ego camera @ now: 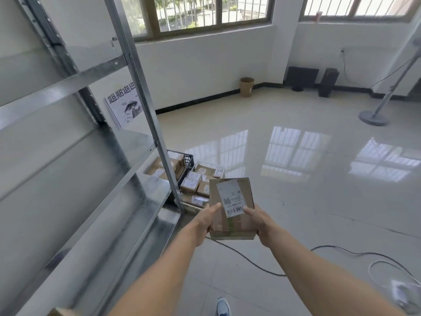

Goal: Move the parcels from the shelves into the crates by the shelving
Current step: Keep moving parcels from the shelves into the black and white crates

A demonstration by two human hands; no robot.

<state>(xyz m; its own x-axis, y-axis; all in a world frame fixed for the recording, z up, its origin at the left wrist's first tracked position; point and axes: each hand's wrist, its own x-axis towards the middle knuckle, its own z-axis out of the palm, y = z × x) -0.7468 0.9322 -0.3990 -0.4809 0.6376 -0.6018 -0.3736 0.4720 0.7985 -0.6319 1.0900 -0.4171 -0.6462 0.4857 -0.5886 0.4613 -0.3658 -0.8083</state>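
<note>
The box [237, 190] is held out front above the floor [296, 179], right of the shelving [91, 156] and short of the crates [189, 164] of parcels [191, 184]. Its long axis runs away from the person, label [231, 199] face up, barcode end nearest. The left hand [205, 224] and right hand [262, 222] clasp its near corners, thumbs pressed on top, the other fingers hidden beneath.

The glossy tiled floor [296, 179] carried metal shelving [68, 156] at nine o'clock. At its foot stood a black crate [188, 164] and, just beside it at four o'clock, a second crate [219, 172], both holding parcels [190, 184]. A bin [246, 86] stood at twelve, a round stand base [373, 117] at two, and a dark cable [250, 261] lay at six.
</note>
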